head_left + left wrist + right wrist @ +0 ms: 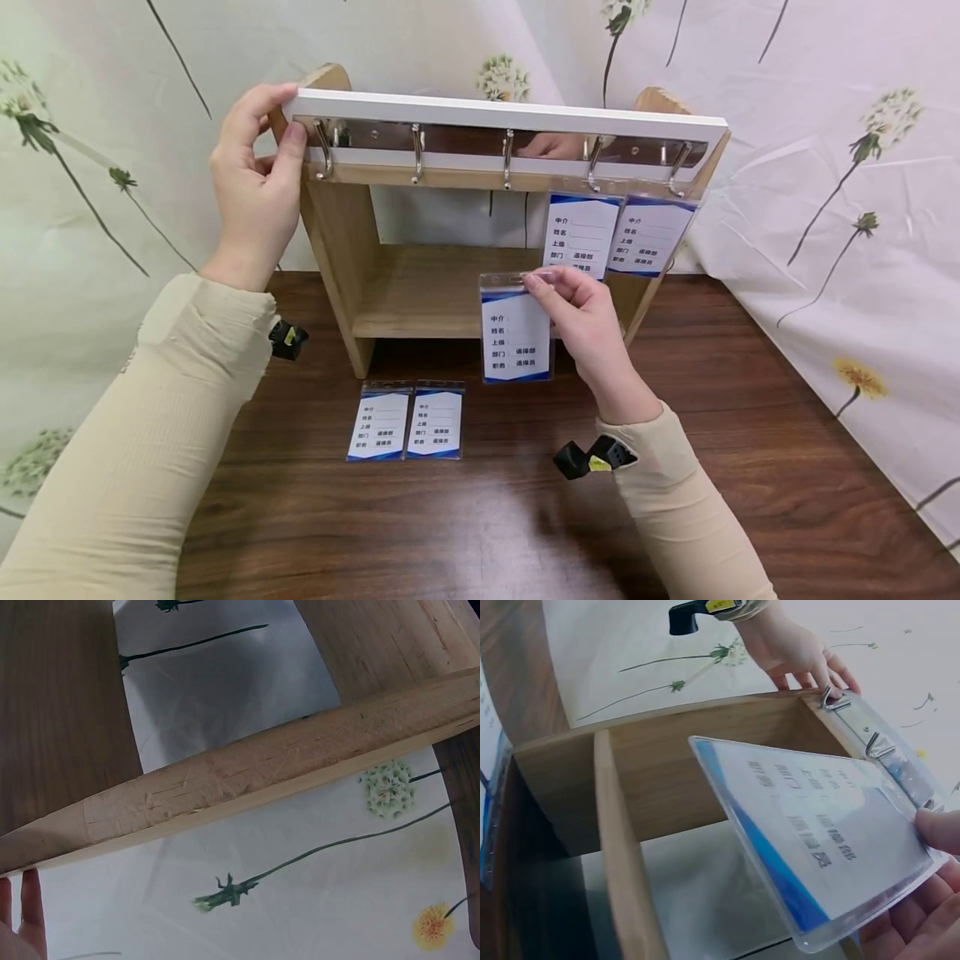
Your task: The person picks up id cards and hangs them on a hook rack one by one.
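My right hand [596,337] pinches an ID badge [516,337] in a clear plastic sleeve by its top edge, thumb in front. The badge hangs upright before the wooden shelf [420,287], below the middle hook. In the right wrist view that badge [802,832] looks tilted. My left hand [258,179] grips the left end of the white hook rack [480,111] across the shelf's top, its thumb at the front. Two more badges, one [581,225] and another [654,229], hang from the two rightmost hooks. The left wrist view shows just a few fingertips [31,900] at a wooden edge.
Two badges, a left one [378,425] and a right one [435,423], lie side by side on the dark wooden table [420,525], in front of the shelf. Behind stands a white flower-printed backdrop [427,50]. Three hooks on the left carry no badge.
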Demonstrator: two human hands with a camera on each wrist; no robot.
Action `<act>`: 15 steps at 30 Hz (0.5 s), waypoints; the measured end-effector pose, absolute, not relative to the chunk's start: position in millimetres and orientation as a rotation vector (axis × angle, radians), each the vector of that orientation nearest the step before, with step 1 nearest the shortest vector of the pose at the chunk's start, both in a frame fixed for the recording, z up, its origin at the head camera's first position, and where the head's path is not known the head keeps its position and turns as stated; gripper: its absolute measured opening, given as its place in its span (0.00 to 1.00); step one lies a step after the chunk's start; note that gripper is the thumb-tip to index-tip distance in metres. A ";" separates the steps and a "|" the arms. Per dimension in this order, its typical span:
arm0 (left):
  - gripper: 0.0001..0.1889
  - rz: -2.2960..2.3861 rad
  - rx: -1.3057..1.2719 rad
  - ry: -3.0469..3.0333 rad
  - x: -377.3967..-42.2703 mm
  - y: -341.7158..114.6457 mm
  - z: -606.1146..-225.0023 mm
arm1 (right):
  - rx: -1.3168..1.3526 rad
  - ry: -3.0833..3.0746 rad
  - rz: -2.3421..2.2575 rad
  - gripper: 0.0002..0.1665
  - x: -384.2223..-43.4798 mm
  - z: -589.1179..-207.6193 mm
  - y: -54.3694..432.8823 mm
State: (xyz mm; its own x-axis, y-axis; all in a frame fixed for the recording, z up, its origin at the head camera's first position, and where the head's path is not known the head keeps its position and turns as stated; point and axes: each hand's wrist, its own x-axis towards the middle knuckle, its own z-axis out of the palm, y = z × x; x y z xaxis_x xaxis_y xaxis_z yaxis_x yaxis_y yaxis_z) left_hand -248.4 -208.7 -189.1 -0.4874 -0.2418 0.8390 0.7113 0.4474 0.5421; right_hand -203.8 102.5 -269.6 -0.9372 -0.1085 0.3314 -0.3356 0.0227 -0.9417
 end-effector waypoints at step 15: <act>0.16 -1.264 -0.335 -1.735 -252.7 -208.9 -189.2 | 0.583 -1.858 1.996 0.04 -219.3 -233.4 86.1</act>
State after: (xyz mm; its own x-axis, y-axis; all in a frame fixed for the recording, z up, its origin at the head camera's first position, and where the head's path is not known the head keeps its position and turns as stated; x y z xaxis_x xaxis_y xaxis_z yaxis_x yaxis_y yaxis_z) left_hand -252.7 -208.9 -189.2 -0.5285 -0.2871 0.7989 0.6724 0.4329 0.6004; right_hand -219.3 86.1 -233.4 -0.8536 -0.0223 0.5204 -0.5175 -0.0781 -0.8521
